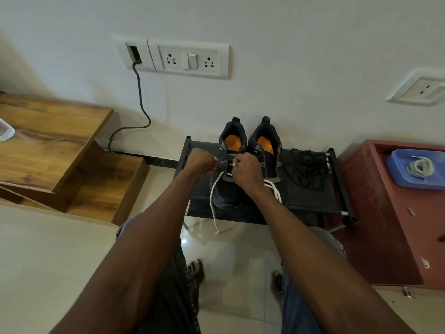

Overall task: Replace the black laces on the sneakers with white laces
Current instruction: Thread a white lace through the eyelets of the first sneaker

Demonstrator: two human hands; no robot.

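1. Threading under way on the left sneaker (225, 186), which sits with the right sneaker (266, 150) on a black rack (313, 196); heels to the wall, orange insoles showing.
2. Left hand (201, 162): fingers curled, pinching the shoe's eyelet edge or the lace there; cannot tell which.
3. Right hand (246, 172): fingers curled, pinching the stiff tip of the white lace (213, 203) just above the shoe's tongue.
4. One end of that lace drops off the rack's front edge toward the floor tiles; more loops lie behind the right wrist, over the toe of the right sneaker.
5. Black laces (307, 169) lie in a loose tangle on the rack, right of both shoes.
6. Red cabinet (385, 225) stands right of the rack; on it a blue lid (397, 179) holds a coiled second white lace (420, 167).
7. Wooden shelf unit (48, 141) stands left of the rack.
8. Switch panel (187, 59) is on the wall above the rack, a dark cable (142, 102) hanging from it.
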